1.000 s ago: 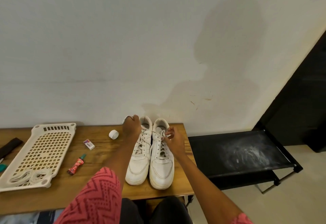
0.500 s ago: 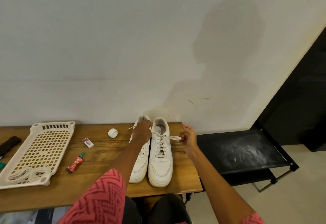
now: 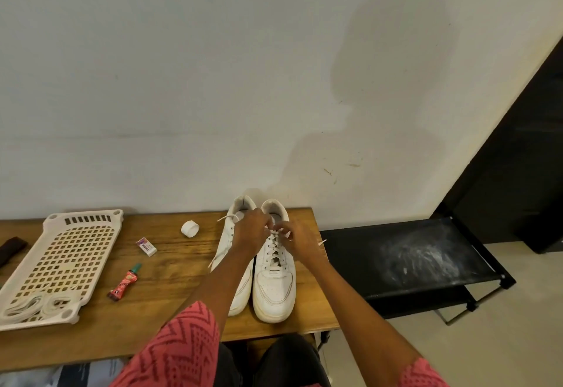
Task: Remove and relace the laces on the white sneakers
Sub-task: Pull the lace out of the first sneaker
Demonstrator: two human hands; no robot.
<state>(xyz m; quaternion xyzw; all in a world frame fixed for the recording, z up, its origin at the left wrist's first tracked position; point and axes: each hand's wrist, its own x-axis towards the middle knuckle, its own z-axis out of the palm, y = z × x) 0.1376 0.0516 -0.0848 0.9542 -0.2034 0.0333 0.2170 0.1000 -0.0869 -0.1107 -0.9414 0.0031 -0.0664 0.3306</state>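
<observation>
Two white sneakers stand side by side on the wooden table [image 3: 170, 304], toes toward me. The right sneaker [image 3: 275, 283] is laced up its front. Over its top eyelets my left hand [image 3: 251, 231] and my right hand [image 3: 300, 242] meet, each pinching the white lace [image 3: 275, 234]. A lace tip sticks out to the right of my right hand. My left forearm hides much of the left sneaker [image 3: 234, 234]; its loose lace ends trail off its left side.
A white perforated tray [image 3: 70, 252] at the left holds coiled white laces [image 3: 33, 306]. A tape roll [image 3: 190, 229], an eraser [image 3: 146, 246] and a small red tube [image 3: 125, 281] lie on the table. A black rack [image 3: 405, 261] stands to the right.
My right hand had drawn the lace out to the right; it has come back in. Both hands now meet over the top of the right sneaker.
</observation>
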